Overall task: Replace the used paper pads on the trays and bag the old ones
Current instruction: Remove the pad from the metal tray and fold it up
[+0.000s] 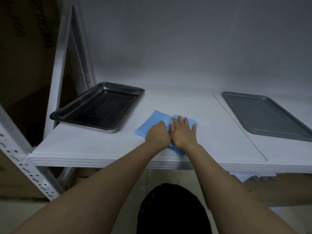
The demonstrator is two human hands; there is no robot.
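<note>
A person's right hand [184, 130] presses flat, fingers straight and slightly spread, on a folded blue paper pad [152, 123] lying at the near edge of a white shelf [101, 146], while the left hand [157, 133], touching it, grips the pad with curled fingers whose tips are hidden under the knuckles. The pad lies between a bare black tray [99, 107] at left and a grey tray [263, 114] cut off at right; a dark bag [172, 210] below is hard to make out.
</note>
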